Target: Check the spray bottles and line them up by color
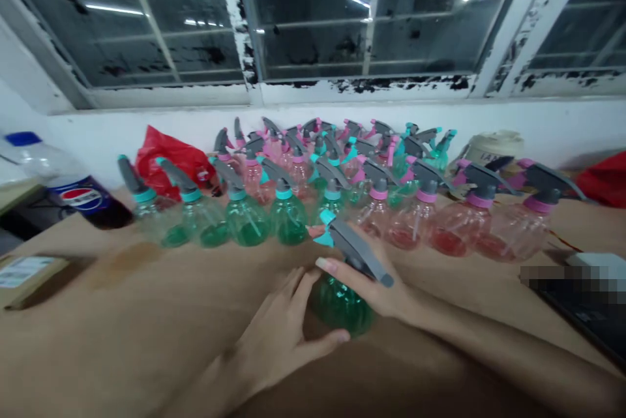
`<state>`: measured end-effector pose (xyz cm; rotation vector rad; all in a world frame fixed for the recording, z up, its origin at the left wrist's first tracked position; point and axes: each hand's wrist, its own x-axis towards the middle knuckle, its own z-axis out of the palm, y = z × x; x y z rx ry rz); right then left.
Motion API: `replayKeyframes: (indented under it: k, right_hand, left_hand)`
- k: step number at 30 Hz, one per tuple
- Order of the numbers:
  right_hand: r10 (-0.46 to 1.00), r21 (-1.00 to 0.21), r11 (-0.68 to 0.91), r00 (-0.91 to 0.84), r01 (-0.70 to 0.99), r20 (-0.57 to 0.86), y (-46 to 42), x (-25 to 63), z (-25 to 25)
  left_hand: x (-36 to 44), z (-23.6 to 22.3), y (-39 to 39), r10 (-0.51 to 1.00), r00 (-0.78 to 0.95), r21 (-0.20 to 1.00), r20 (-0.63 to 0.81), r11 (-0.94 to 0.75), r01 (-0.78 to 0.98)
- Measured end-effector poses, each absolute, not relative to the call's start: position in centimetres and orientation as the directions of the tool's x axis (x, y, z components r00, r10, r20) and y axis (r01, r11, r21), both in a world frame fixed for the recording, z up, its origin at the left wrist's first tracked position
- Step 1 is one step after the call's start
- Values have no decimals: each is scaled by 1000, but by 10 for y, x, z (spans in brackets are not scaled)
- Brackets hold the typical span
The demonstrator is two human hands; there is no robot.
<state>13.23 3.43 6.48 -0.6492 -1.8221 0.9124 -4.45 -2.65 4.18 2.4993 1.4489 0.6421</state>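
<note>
A green spray bottle [345, 304] with a grey and turquoise trigger head stands on the brown table in front of me. Around its neck, just under the trigger head, my right hand [379, 274] is closed, with the thumb on the near side. My left hand [281, 327] cups the lower left of the round body, its thumb along the near side and its fingers on the far left. Behind the hands runs a row of spray bottles: green ones [248, 222] to the left, pink ones [454, 229] to the right.
More spray bottles [298, 164] crowd against the wall. A cola bottle [85, 193] and a small cardboard box [29, 280] are on the left. Red plastic bags [169, 157] lie at the back. A dark phone-like slab [581, 313] lies at right, near a white object [599, 268].
</note>
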Motion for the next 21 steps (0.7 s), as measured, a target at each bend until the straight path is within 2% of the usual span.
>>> replayKeyframes:
  k: [3,9,11,14,16,19,21]
  right_hand:
    - [718,-807,590,-443,-20,536,24,92,68]
    - [653,-816,564,-536,-128,535,7,8,70]
    - [606,-802,588,-601,-104,522,7,-12,73]
    - [426,-711,699,-760,-68,491,12,-31,85]
    - [355,-659,752,-843,1,403,18,-38,97]
    - [441,-652,743,-843,151,308,31,-49,121]
    - [493,-585,781,-791,219,363,40,-60,138]
  left_hand:
    - [-65,44,-48,878,346,337,332,-453,825]
    - [-115,33,-80,907,91,387,412,-265,883]
    - [-135,32,-89,912,43,409,408,-224,885]
    - [-168,36,-100,927,-13,461,374,-173,870]
    - [-193,41,-105,923,-65,485,379,-138,864]
    - [-235,44,-105,902,-195,521,385,-38,853]
    - [-264,44,-99,861,-320,567,395,45,822]
